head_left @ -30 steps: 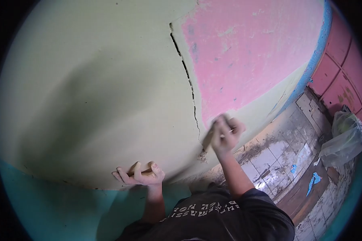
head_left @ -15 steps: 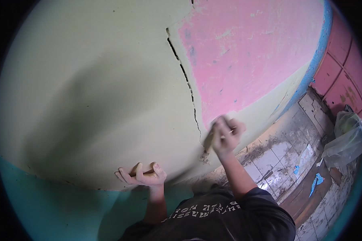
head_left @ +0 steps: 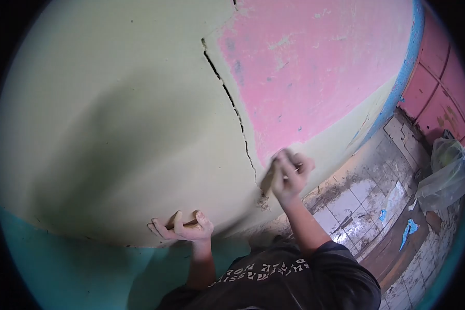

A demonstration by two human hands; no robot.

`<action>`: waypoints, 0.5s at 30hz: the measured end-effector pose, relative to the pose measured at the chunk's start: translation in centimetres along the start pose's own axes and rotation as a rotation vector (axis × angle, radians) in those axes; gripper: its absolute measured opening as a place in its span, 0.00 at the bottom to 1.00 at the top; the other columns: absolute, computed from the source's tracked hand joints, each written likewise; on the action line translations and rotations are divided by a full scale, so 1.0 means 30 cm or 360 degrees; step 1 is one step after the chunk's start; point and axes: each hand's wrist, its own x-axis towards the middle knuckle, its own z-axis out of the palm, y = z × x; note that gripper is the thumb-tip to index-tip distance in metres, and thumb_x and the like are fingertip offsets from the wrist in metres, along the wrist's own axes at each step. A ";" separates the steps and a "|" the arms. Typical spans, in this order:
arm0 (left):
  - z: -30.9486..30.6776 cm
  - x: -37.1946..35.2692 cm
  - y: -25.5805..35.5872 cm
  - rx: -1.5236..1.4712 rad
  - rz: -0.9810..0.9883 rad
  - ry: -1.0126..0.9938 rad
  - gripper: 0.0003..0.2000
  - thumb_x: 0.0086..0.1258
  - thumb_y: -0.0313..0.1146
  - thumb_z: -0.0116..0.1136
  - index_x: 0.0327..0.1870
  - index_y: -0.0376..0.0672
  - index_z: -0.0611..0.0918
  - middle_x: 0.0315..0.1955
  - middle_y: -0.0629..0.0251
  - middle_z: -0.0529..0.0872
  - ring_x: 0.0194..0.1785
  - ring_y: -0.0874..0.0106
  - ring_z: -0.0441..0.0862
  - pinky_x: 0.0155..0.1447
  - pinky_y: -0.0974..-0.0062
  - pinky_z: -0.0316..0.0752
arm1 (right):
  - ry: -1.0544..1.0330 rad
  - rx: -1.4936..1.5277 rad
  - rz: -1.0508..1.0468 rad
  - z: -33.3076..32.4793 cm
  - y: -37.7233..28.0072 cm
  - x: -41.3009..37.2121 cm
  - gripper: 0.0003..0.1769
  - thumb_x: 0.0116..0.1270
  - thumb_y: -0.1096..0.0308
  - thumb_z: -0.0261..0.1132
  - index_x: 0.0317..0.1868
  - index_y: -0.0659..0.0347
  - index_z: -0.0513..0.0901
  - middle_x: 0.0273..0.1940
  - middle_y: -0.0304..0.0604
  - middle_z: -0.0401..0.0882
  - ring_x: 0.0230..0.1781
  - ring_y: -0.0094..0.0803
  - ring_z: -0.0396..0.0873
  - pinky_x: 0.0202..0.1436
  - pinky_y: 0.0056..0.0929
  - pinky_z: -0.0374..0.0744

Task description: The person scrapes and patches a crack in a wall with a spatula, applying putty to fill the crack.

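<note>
A jagged dark crack (head_left: 231,101) runs down a pale cream wall (head_left: 134,57), beside a patch of pink paint (head_left: 315,67). Near the crack's lower end, my right hand (head_left: 292,175) is close to the wall, fingers bent together in a pinch. Motion blurs it slightly, and whatever lies between its fingers cannot be made out. Just below the hand is a rough crumbly spot (head_left: 264,202). Lower left, my left hand (head_left: 183,227) is palm up by the wall, its dusty fingers curled but apart. Its palm is shadowed, and no held object can be made out.
Dirty white floor tiles (head_left: 364,194) lie at the right, with a brown board (head_left: 392,253), blue scraps (head_left: 409,230) and a clear plastic bag (head_left: 442,181). Beyond a blue edge strip (head_left: 405,77) stands a pink panelled surface (head_left: 439,82). A teal surface (head_left: 88,268) borders the lower left.
The wall and crack have slid slightly left in view. Both hands keep nearly the same places in the picture and the same finger poses.
</note>
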 end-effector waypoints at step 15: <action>-0.004 -0.006 -0.003 -0.0030 -0.0004 -0.0001 0.22 0.82 0.53 0.51 0.58 0.41 0.75 0.74 0.36 0.61 0.80 0.37 0.54 0.77 0.28 0.51 | -0.0090 -0.0088 0.0068 -0.017 -0.039 0.047 0.19 0.56 0.77 0.78 0.50 0.56 0.92 0.42 0.41 0.80 0.43 0.33 0.75 0.53 0.37 0.64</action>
